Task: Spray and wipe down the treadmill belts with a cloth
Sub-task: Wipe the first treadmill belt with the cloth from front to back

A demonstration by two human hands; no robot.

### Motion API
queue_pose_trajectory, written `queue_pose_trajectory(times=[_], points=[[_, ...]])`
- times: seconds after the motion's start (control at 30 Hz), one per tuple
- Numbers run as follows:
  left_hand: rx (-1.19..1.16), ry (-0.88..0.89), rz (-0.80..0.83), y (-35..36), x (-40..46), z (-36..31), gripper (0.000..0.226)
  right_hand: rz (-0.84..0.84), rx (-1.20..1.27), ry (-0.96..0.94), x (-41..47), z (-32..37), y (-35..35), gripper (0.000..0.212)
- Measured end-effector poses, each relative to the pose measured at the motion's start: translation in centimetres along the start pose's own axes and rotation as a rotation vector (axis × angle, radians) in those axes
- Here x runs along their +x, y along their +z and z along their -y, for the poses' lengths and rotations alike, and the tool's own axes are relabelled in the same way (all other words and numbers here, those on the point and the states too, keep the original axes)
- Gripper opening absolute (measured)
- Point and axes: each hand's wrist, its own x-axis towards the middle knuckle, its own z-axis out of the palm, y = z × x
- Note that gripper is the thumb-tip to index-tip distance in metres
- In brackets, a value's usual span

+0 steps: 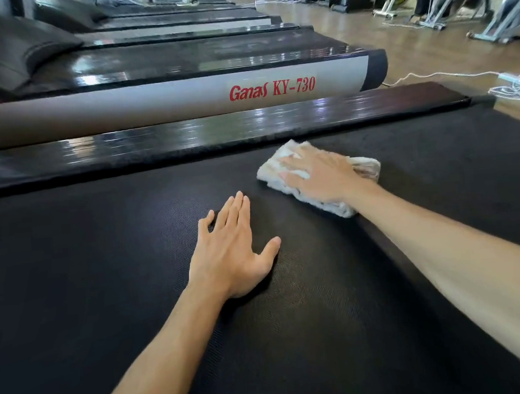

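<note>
The right hand (319, 173) is blurred, so its fingertips are hard to make out; it is laid flat, fingers spread, pressing a folded white cloth (316, 178) onto the black treadmill belt (103, 271). Part of the cloth is hidden under the palm. The left hand (230, 249) is rested flat on the belt, fingers straight, grasping nothing. "Ganas KY-730" is printed in red on the neighbouring treadmill's grey side rail (182, 97). Distant machines are blurred and cut off.

You get even, bright indoor light. Glare streaks the glossy side rail (216, 132) across the frame's middle. Your right hand (322, 176) and cloth (362, 170) smear with motion blur; wide-angle distortion bends the upper edges, background soft.
</note>
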Motion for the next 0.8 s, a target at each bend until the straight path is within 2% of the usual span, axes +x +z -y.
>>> queue_pose_trajectory(times=[0.1,0.2,0.3,0.43,0.67,0.8], points=[[-0.002,0.0,0.003,0.0,0.1,0.1,0.106,0.01,0.037,-0.138,-5.2,-0.7,0.4,0.049],[0.005,-0.013,0.0,0.1,0.1,-0.1,0.106,0.016,0.082,0.017,-5.5,-3.3,-1.0,0.052],[-0.004,-0.017,-0.001,0.2,0.0,0.0,0.103,0.016,0.032,0.154,-1.9,-2.4,-1.6,0.05],[0.004,-0.007,0.017,0.0,0.2,0.2,0.107,0.001,-0.013,0.107,-1.9,-0.6,-1.3,0.05],[0.042,0.006,0.061,-0.3,0.0,0.2,0.088,0.005,-0.018,0.043,-6.1,0.1,-0.1,0.054],[0.027,0.063,0.079,-0.4,-1.5,-0.1,0.09,-0.013,0.015,0.029,-9.1,0.3,0.6,0.062]])
